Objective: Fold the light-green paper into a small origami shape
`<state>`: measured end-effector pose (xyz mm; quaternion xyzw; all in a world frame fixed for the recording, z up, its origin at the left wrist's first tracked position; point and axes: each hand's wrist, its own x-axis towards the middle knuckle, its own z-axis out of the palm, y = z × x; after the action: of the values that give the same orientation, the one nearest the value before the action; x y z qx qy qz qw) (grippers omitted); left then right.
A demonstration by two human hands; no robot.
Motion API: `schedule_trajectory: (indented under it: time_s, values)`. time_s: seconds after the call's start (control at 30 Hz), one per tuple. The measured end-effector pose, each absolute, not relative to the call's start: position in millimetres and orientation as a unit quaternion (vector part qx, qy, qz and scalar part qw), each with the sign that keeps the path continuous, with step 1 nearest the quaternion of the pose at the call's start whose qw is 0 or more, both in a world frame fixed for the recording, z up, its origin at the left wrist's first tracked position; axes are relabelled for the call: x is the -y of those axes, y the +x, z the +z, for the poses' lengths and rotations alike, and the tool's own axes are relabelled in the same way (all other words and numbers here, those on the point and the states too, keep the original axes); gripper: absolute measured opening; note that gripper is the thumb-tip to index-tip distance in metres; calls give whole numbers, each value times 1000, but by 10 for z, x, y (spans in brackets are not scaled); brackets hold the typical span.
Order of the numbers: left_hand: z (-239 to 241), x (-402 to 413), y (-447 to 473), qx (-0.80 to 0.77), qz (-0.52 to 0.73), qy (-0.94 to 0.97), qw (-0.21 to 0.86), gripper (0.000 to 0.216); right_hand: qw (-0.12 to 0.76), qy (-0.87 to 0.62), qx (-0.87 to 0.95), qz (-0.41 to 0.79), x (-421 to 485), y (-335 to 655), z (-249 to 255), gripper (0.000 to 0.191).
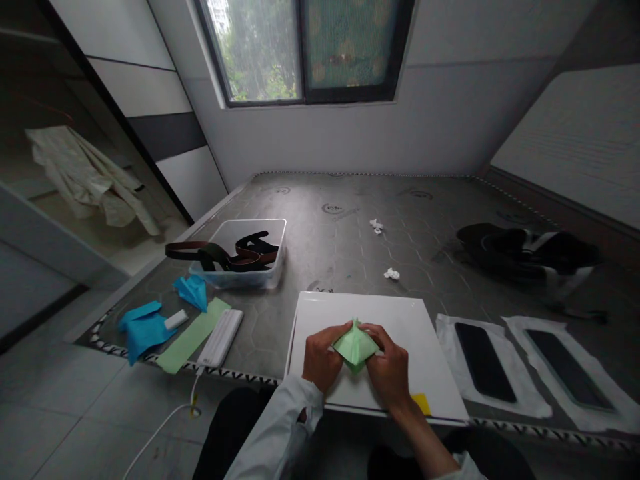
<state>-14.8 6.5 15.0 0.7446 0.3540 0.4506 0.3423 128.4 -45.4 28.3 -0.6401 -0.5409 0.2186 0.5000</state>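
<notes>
A light green folded paper [356, 347], with a raised peak and a crease down its middle, is held above a white box [360, 307]. My left hand [324, 357] grips its left side, fingers curled and thumb close to the lower edge. On the opposite side my right hand [387, 367] pinches the other corner. Fingertips of both hands come near each other at the top peak. A small yellow piece [421, 404] lies at the box's front right edge, by my right wrist.
Left of the box lie a white power strip [221, 339], a green paper strip [193, 337] and blue folded paper [145, 333]. Behind them a clear bin [277, 267] holds belts. Two phones [484, 360] rest on white sheets at right. A dark bag [505, 257] and crumpled tissues [392, 274] lie farther back.
</notes>
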Motion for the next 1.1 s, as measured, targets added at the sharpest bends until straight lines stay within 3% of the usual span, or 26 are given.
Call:
schedule_trajectory:
  time_s: [0.17, 0.3, 0.43, 0.73, 0.9, 1.1]
  values:
    - [189, -100, -143, -361, 448, 695, 432, 62, 517, -618, 518, 286, 393, 1321, 301, 49]
    - [235, -118, -138, -378, 433, 658, 486, 56, 524, -607, 486, 347, 330, 1370, 243, 54]
    - [253, -117, -129, -390, 442, 638, 495, 47, 517, -597, 484, 378, 294, 1407, 202, 49]
    - [160, -135, -118, -373, 452, 640, 497, 50, 480, -517, 507, 495, 327, 1500, 332, 38]
    - [185, -140, -114, -349, 449, 647, 508, 50, 488, -559, 496, 451, 307, 1476, 294, 29]
    - [207, -138, -123, -350, 437, 652, 511, 49, 514, -554, 470, 456, 294, 1474, 271, 43]
